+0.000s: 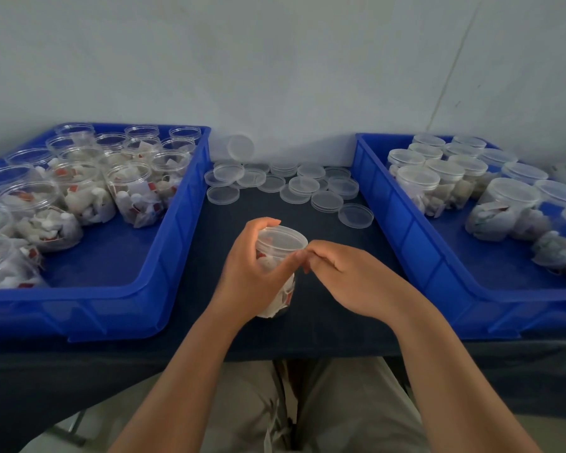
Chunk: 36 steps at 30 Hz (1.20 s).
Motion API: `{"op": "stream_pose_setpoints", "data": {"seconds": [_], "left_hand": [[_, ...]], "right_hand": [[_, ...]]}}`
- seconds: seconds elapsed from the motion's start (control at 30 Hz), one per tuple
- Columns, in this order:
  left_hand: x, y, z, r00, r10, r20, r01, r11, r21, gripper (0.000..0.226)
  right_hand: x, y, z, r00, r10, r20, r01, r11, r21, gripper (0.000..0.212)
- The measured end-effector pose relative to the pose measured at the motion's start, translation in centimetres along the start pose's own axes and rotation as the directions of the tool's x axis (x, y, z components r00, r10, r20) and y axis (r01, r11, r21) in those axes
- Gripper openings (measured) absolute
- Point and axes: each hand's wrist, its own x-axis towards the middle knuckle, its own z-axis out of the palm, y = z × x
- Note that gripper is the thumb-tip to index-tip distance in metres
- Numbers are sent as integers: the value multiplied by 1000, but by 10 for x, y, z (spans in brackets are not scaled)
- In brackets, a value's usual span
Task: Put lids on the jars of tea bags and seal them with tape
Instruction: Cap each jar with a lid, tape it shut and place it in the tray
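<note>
The left hand (pixel 252 273) is gripping the jar (pixel 276 304) upright, fingers curling round its wall. A lid (pixel 283 237) is sitting on the jar. The right hand (pixel 350 276) is pinching its fingertips together at the jar's right, against the lid's rim; whether tape is between them cannot be told. The step is probably sealing: keep the jar steady, seat the lid level, then work tape along the seam. Spare lids (pixel 291 188) are lying behind the jar.

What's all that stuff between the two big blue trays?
The head view shows a pile of loose clear lids on the dark table, and nearer, a lidded jar gripped by the left hand.
</note>
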Motion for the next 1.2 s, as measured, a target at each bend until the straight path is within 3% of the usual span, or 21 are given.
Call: {"op": "stream_pose_setpoints", "data": {"seconds": [0.17, 0.33, 0.63, 0.93, 1.07, 1.2], "left_hand": [[-1, 0, -2, 999, -20, 28, 22, 997, -74, 56], [2, 3, -2, 998, -49, 28, 52, 992, -118, 48], [2, -2, -6, 999, -12, 48, 17, 994, -105, 57], [6, -5, -13, 997, -21, 74, 32, 987, -158, 46], [9, -13, -17, 996, -31, 89, 52, 970, -239, 38], [14, -18, -22, 990, -16, 138, 51, 965, -256, 31]], "right_hand": [[1, -3, 0, 1000, 5, -3, -5, 1000, 5, 32], [2, -3, 2, 1000, 11, 3, -11, 1000, -17, 25], [5, -3, 3, 1000, 19, -11, -19, 999, -35, 24], [8, -2, 3, 999, 18, 26, -16, 997, -71, 28], [3, 3, 1, 991, 10, 134, -15, 999, 36, 46], [2, 8, -5, 990, 29, 136, -30, 1000, 9, 60]]}}
